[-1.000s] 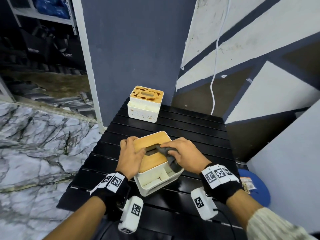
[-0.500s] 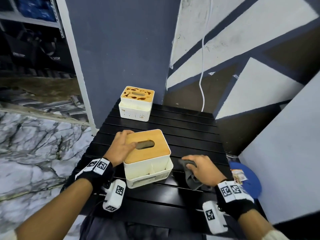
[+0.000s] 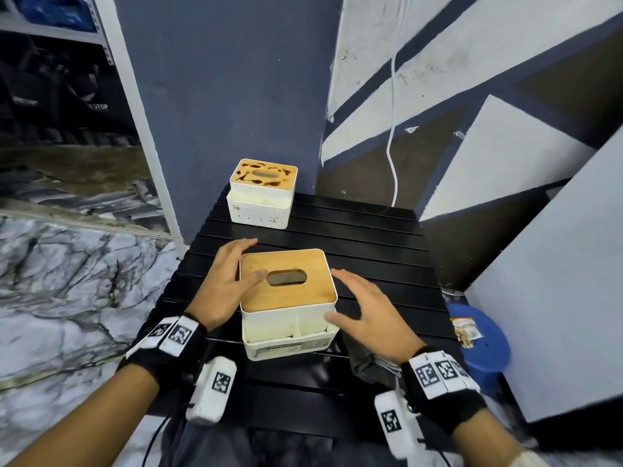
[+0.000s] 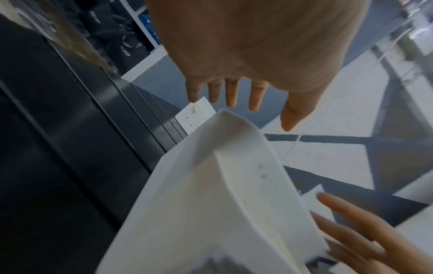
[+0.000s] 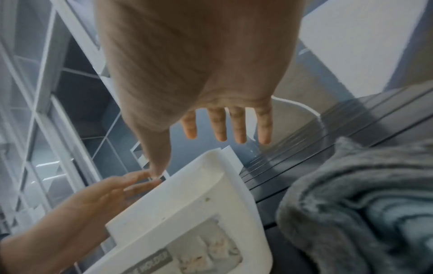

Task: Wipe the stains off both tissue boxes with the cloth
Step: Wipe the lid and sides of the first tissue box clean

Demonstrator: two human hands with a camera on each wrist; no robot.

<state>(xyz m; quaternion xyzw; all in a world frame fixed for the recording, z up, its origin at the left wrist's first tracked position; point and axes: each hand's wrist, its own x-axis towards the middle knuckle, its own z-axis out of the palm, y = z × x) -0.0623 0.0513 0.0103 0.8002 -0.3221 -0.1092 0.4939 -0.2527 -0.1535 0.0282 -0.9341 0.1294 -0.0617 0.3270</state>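
The near tissue box (image 3: 286, 298) is white with a clean wooden lid and stands mid-table. My left hand (image 3: 232, 271) is open at its left side, thumb lying over the lid's edge. My right hand (image 3: 357, 298) is open beside the box's right side; whether it touches the box I cannot tell. The grey cloth (image 3: 367, 362) lies crumpled on the table under my right wrist, held by neither hand. The far tissue box (image 3: 263, 176) has dark brown stains on its lid and specks on its front. The right wrist view shows the cloth (image 5: 351, 213) beside the near box (image 5: 187, 204).
The black slatted table (image 3: 371, 237) stands in a corner, with a dark wall behind and a painted wall to the right. A white cable (image 3: 392, 129) hangs down that wall. A blue stool (image 3: 485, 342) with a snack packet stands at the table's right edge.
My right hand has let go of the cloth, which now lies on the table, and has come up open to the near box's right side. My left hand has stayed by the box's left side.
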